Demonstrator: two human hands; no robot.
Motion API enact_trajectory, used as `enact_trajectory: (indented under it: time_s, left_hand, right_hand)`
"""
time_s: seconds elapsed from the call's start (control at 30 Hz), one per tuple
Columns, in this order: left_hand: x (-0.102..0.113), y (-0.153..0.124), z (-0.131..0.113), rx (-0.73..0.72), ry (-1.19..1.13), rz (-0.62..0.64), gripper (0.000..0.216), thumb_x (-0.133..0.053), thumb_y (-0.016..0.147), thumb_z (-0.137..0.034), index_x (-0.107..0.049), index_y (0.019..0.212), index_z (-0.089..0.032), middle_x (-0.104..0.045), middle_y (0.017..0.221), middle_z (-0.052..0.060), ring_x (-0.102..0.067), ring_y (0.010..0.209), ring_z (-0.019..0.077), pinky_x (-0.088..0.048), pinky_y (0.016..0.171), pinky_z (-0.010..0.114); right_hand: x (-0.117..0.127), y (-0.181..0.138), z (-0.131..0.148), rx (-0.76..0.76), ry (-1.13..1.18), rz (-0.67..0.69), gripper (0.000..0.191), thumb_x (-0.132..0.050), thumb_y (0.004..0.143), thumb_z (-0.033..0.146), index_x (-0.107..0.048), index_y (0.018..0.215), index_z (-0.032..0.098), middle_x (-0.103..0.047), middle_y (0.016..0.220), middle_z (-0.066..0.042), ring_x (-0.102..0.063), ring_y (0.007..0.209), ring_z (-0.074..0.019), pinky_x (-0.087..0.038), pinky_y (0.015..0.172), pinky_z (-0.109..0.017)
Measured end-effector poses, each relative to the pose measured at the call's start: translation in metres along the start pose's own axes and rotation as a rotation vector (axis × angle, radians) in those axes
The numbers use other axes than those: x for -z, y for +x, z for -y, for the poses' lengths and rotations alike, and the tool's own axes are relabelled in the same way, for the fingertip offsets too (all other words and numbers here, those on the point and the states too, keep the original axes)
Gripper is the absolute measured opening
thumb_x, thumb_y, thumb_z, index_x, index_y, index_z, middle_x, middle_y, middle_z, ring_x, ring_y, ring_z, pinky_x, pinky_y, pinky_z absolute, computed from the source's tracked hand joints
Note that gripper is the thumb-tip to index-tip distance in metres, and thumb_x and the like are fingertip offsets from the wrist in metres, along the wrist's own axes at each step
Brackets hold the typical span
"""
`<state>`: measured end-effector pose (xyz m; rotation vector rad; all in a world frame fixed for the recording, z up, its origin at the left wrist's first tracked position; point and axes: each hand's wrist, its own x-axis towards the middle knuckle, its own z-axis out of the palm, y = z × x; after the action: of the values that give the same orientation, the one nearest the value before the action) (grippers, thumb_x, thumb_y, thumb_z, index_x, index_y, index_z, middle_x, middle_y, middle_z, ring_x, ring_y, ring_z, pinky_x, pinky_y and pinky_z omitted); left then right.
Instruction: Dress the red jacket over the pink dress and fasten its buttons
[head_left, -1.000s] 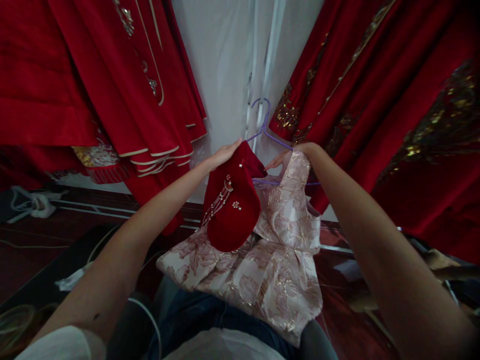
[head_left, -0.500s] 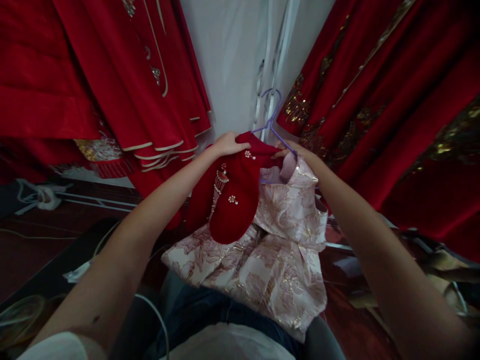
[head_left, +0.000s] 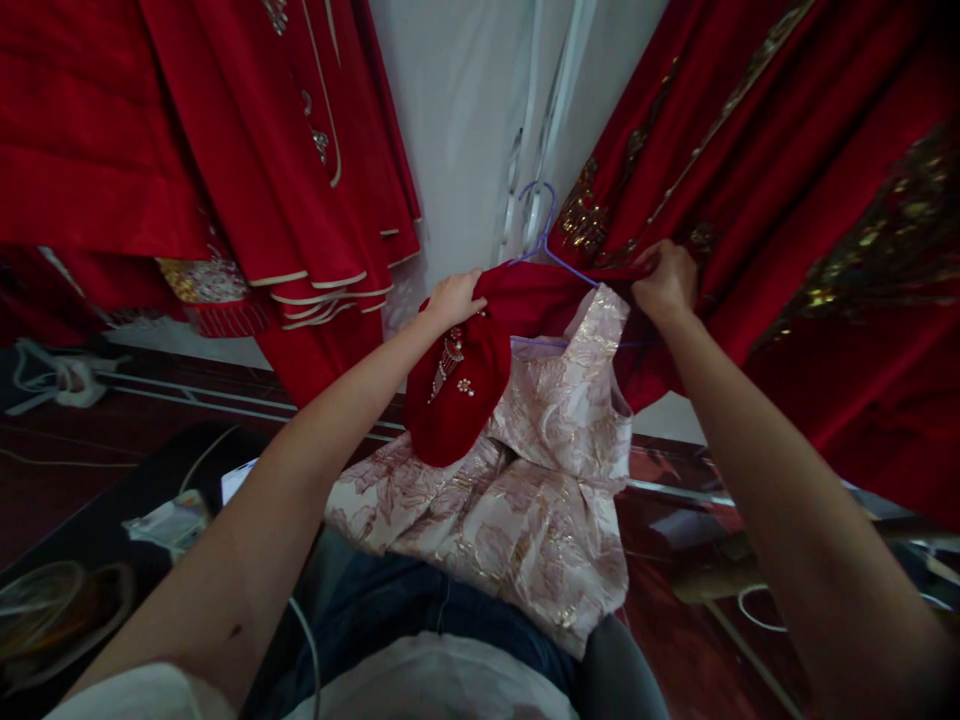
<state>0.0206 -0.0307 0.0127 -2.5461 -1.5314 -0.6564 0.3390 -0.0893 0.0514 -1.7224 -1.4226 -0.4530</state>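
Note:
A sleeveless pink-and-gold brocade dress [head_left: 551, 500] hangs on a purple hanger [head_left: 545, 232] in front of me, its skirt spread over my lap. A small red cape-like garment [head_left: 457, 430] with beaded flowers and a tassel ornament lies over its left shoulder and stretches behind the neckline. My left hand [head_left: 456, 300] is closed on the red garment's upper left edge. To the right of the hanger, my right hand [head_left: 670, 282] pinches the garment's other end and holds it out sideways. The hanger's left arm is mostly covered by red cloth.
Long red garments [head_left: 300, 200] with pale piping hang at the left. More red garments with gold sequins [head_left: 840, 280] hang at the right. Behind the hanger stand white metal rods [head_left: 551, 110]. A black surface [head_left: 82, 520] at lower left carries a small plastic packet [head_left: 165, 525].
My right hand has moved outward to the right from the dress shoulder, drawing the red cloth out behind the hanger. My left hand keeps its grip, shifted slightly left.

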Motion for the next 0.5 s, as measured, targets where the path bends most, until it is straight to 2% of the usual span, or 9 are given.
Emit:
enact_trajectory:
  time_s: [0.1, 0.2, 0.33, 0.5]
  left_hand:
    - [0.001, -0.004, -0.01, 0.002, -0.016, 0.015, 0.043, -0.054, 0.085, -0.033, -0.051, 0.125, -0.017, -0.067, 0.109, 0.014, -0.063, 0.103, 0.0276, -0.047, 0.085, 0.034]
    - [0.002, -0.006, -0.016, -0.001, -0.035, 0.011, 0.042, -0.054, 0.085, -0.03, -0.052, 0.125, -0.017, -0.066, 0.11, 0.014, -0.063, 0.103, 0.0272, -0.047, 0.085, 0.034]
    - [0.006, -0.01, -0.018, 0.003, -0.04, -0.014, 0.04, -0.052, 0.087, -0.026, -0.052, 0.125, -0.016, -0.065, 0.111, 0.016, -0.062, 0.105, 0.029, -0.047, 0.088, 0.036]
    - [0.011, -0.013, -0.02, 0.051, 0.059, -0.053, 0.04, -0.049, 0.089, -0.023, -0.048, 0.128, -0.015, -0.064, 0.113, 0.016, -0.061, 0.107, 0.0295, -0.046, 0.09, 0.037]
  right_hand:
    - [0.028, -0.001, -0.023, 0.019, -0.018, 0.003, 0.027, -0.047, 0.056, 0.001, -0.055, 0.075, 0.018, -0.056, 0.079, -0.007, -0.046, 0.069, -0.0154, -0.038, 0.07, -0.032]
    - [0.049, -0.002, -0.036, 0.07, -0.105, -0.019, 0.028, -0.048, 0.056, 0.0, -0.057, 0.075, 0.018, -0.058, 0.086, -0.009, -0.044, 0.071, -0.0157, -0.036, 0.07, -0.033]
    - [0.061, -0.005, -0.034, 0.067, -0.226, -0.034, 0.023, -0.05, 0.06, 0.002, -0.057, 0.073, 0.019, -0.061, 0.092, -0.014, -0.048, 0.082, -0.0201, -0.034, 0.071, -0.036]
    - [0.068, -0.006, -0.026, 0.129, -0.147, 0.015, 0.017, -0.051, 0.069, 0.01, -0.057, 0.074, 0.024, -0.063, 0.089, -0.012, -0.052, 0.087, -0.0256, -0.037, 0.078, -0.041]
